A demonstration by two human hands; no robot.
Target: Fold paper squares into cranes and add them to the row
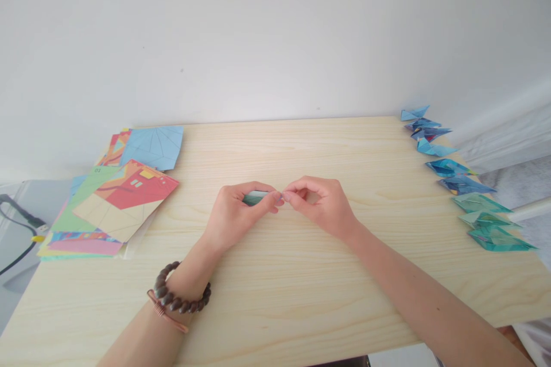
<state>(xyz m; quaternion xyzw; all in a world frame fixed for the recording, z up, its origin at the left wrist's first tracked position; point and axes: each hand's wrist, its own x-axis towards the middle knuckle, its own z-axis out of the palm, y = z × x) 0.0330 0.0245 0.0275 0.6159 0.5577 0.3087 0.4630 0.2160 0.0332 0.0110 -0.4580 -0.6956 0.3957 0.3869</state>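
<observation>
Our left hand [233, 210] grips a small folded teal paper [253, 198] over the counter [293, 292]; our right hand [326, 204] pinches its tip. Origami figures [467, 185] line the right edge

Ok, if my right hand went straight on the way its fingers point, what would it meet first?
Most likely your left hand, almost fingertip to fingertip with the right hand. A tip of the folded green paper may sit between them; contact is hard to tell.

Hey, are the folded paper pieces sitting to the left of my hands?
No, the folded paper pieces sit in a row to the right of the right hand.
</observation>
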